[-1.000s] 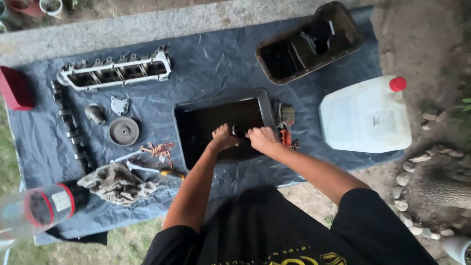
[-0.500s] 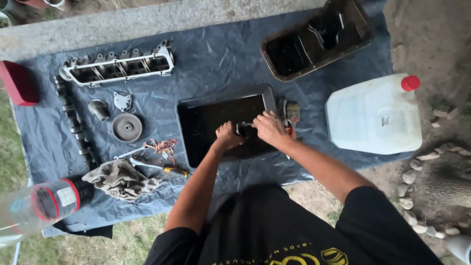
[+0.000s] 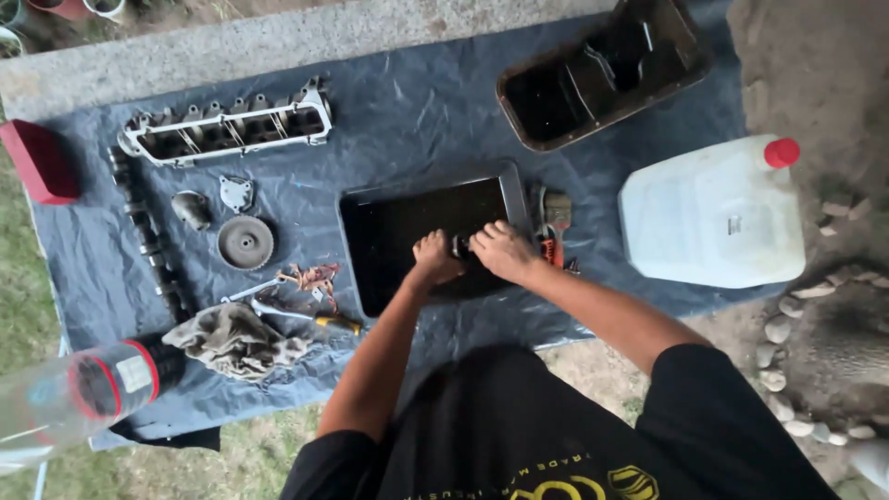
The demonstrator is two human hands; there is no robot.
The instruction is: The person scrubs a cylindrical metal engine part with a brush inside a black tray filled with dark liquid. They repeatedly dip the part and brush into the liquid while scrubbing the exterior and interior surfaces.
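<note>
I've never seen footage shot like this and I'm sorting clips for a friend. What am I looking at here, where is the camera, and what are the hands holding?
There is no machine here: a person works with bare hands, and the one camera sits on their head, looking straight down. The left hand and right hand meet over a shallow black tray, gripping a small dark part between them; it is too small to identify. Everything lies on a dark blue tarp. To the left are a long metal engine casting, a round gear, a dirty rag and a yellow-handled screwdriver. To the right stand a white plastic jug with a red cap and, above it, a deep dark pan.
</note>
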